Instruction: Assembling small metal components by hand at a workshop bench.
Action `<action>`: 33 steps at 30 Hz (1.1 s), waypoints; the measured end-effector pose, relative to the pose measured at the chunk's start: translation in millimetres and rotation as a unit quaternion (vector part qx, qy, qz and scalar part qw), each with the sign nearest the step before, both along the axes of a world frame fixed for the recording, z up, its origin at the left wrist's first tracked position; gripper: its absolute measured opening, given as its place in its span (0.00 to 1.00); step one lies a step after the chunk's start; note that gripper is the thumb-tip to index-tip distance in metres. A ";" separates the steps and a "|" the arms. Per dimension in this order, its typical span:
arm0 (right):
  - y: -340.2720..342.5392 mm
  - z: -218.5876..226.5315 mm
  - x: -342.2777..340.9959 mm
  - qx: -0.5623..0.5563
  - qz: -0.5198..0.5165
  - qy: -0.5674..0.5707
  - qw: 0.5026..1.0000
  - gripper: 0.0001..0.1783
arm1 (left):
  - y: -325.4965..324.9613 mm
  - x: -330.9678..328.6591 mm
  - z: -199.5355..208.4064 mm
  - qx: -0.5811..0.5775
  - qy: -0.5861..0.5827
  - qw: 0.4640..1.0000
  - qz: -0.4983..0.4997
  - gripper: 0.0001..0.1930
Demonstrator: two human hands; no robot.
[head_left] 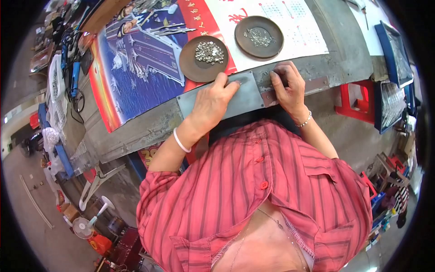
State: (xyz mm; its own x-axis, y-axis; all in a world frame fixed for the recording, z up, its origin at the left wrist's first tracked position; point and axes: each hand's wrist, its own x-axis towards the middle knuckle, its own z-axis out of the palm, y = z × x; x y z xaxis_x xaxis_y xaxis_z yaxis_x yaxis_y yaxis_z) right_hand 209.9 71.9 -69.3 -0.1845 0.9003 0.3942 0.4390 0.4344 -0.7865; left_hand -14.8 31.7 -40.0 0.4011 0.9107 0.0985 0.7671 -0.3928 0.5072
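Observation:
My left hand [213, 102] lies on a grey metal plate [247, 97] at the table's near edge, its fingertips pinched together near the plate's far edge; what they pinch is too small to see. My right hand [286, 86] rests just right of the plate, fingers curled down onto the grey table edge. Beyond my left hand stands a round brown dish [192, 65] holding a heap of small shiny metal parts [209, 52]. A second brown dish [259, 36] with fewer parts sits beyond my right hand.
A large printed calendar poster [149, 59] in blue, red and white covers the grey table [136, 129]. Metal tools [170, 31] lie on the poster. Blue trays [392, 50] and a red stool [358, 102] stand at right. A fan [84, 226] and clutter sit on the floor at left.

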 end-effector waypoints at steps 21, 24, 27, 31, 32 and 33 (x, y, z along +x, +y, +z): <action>-21.5 59.6 -60.4 -0.316 0.220 0.192 0.903 0.07 | -63.5 -13.1 27.1 -0.462 -0.822 0.318 0.101 0.16; -18.7 65.6 -66.6 -0.355 0.253 0.228 0.871 0.08 | -66.9 -14.5 24.1 -0.475 -0.822 0.300 0.093 0.15; -17.5 65.6 -67.6 -0.352 0.269 0.192 0.876 0.08 | -70.4 -13.6 21.0 -0.479 -0.817 0.309 0.085 0.14; -14.7 66.2 -69.4 -0.356 0.274 0.184 0.874 0.08 | -69.8 -13.1 28.1 -0.484 -0.799 0.339 0.112 0.13; -13.8 65.9 -68.9 -0.355 0.280 0.174 0.875 0.08 | -69.5 -12.9 28.6 -0.484 -0.800 0.338 0.112 0.13; -12.9 65.3 -68.5 -0.354 0.286 0.165 0.875 0.08 | -69.1 -12.3 28.8 -0.484 -0.795 0.345 0.119 0.12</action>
